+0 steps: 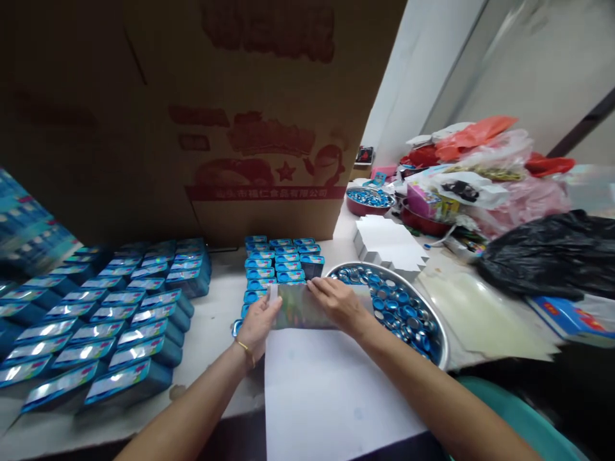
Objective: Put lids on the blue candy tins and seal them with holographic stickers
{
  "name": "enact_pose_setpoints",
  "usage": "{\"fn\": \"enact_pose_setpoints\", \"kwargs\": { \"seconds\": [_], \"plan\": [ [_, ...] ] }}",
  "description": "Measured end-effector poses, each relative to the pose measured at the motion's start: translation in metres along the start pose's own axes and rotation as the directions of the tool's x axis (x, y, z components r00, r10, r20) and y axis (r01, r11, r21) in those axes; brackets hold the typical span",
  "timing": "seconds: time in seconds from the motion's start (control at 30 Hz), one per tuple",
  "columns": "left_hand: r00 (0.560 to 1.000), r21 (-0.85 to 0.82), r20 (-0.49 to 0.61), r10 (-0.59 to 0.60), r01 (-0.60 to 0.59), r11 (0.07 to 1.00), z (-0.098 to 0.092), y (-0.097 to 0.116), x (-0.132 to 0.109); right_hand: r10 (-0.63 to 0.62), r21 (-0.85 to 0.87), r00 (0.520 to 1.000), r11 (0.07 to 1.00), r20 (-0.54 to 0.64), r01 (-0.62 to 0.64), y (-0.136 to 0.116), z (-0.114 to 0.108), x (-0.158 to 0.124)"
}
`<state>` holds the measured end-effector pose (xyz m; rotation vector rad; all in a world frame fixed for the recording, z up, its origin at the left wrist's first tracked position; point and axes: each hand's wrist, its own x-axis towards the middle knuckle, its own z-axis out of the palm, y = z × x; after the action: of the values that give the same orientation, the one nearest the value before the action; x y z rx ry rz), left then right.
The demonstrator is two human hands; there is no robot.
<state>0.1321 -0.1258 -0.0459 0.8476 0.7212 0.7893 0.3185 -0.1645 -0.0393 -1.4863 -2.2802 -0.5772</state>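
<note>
A flat, shiny greenish-grey strip (300, 307) lies across the far end of a large white sheet (331, 390). My left hand (259, 321) pinches the strip's left end, where a whitish edge shows. My right hand (337, 302) rests on the strip's upper side with fingers close together; whether they grip it is hard to see. Rows of small blue packs (288, 259) stand just beyond my hands. A round metal basin (441, 333) of blue and silver caps sits to the right, partly behind my right forearm.
Many blue boxes (139, 378) fill the left side. A big cardboard carton (269, 218) rises behind. At right are a white card stack (391, 243), pale sheets (485, 310), plastic bags (509, 153), a black bag (557, 253) and a teal basin (514, 410).
</note>
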Motion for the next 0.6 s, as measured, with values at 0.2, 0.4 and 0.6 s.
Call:
{"fn": "enact_pose_setpoints", "kwargs": {
  "seconds": [0.2,0.4,0.6],
  "plan": [
    [0.988,0.189,-0.044,0.151,-0.14,0.972,-0.023,0.004,0.016,0.048,0.175,0.995,0.984,-0.087,-0.032,-0.014,0.005,0.015],
    [0.856,0.717,-0.101,0.507,-0.291,0.634,-0.063,0.002,0.034,0.507,0.8,0.851,0.449,0.139,-0.398,-0.018,-0.031,0.074],
    [0.894,0.398,-0.235,0.381,-0.269,0.877,-0.074,0.031,0.041,0.583,0.901,0.754,0.082,0.304,-0.426,-0.013,-0.034,0.149]
  ]
}}
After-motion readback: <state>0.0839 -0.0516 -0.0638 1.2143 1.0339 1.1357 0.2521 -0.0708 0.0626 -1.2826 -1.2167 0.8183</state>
